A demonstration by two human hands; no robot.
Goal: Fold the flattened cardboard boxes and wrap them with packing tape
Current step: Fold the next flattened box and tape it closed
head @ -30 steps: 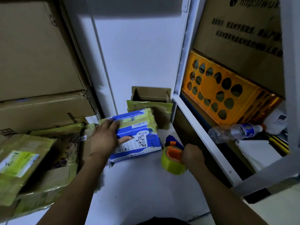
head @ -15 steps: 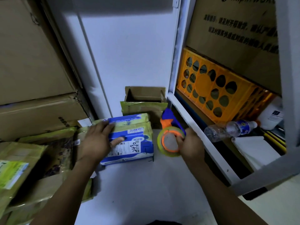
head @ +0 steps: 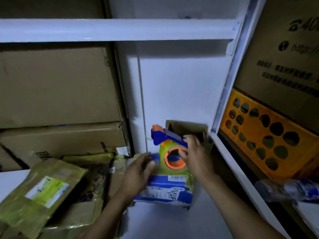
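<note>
Blue cardboard banded with yellowish tape makes up the blue box point(head: 165, 190), which lies on the white worktop point(head: 172, 223). Its white label point(head: 161, 194) carries small print and handwritten digits I cannot read for sure. My left hand point(head: 138, 171) rests on the box's left upper corner, its fingers point(head: 144, 159) close together and nearly straight. Above the box's far edge my right hand point(head: 194, 152) holds the blue and orange tape dispenser point(head: 165, 135), fingers curled round its handle and thumb at the orange core of the tape roll point(head: 172, 163), which touches the box's top.

Left of the box lies a taped parcel point(head: 43, 192) whose label looks like "1-3", with plain brown cartons point(head: 57, 87) stacked behind it. Behind the box stands a small open carton point(head: 188, 126); its inside is too dark to tell. Right of the box are an orange crate point(head: 255, 130) with round holes and a blurred bottle point(head: 290, 188) with a blue label. Above the crate sits a printed carton point(head: 284, 80) reading "http:/" over lines of blurred characters.
</note>
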